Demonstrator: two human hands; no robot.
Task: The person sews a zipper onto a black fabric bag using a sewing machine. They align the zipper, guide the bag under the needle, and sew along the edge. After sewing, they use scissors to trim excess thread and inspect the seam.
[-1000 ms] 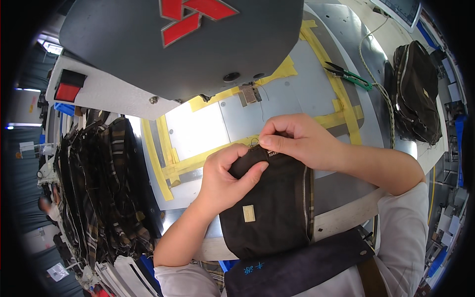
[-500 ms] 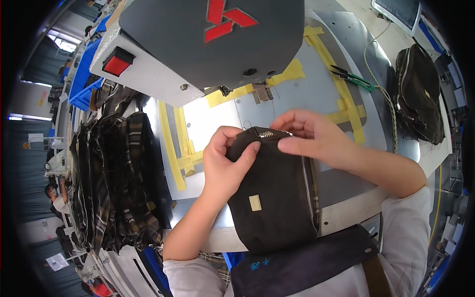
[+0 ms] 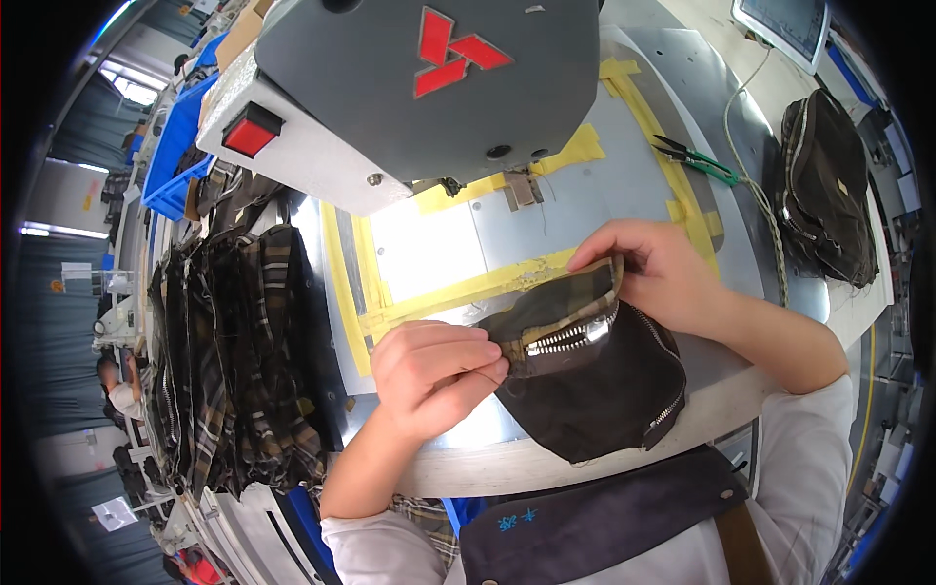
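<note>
A dark brown fabric pouch (image 3: 595, 405) lies at the near edge of the worktable, its upper edge raised between my hands. A metal zipper (image 3: 570, 336) runs across the raised part, and another stretch of zipper curves along the right side. My left hand (image 3: 434, 375) is closed, pinching the left end of the zippered edge between thumb and fingers. At the upper right corner, my right hand (image 3: 668, 278) grips the folded edge, its thumb partly hidden behind the fabric. Some plaid lining shows along the upturned edge.
A grey sewing machine head (image 3: 429, 107) overhangs the metal worktable, which carries strips of yellow tape (image 3: 448, 299). Green-handled thread snips (image 3: 697, 161) lie at right, beside a cord. A dark pouch (image 3: 829, 190) rests farther right. Plaid-lined pieces (image 3: 234, 361) are heaped at left.
The pouch has been turned and its top edge folded up, so the zipper now faces me. My left hand has moved down and left; my right hand has moved slightly right.
</note>
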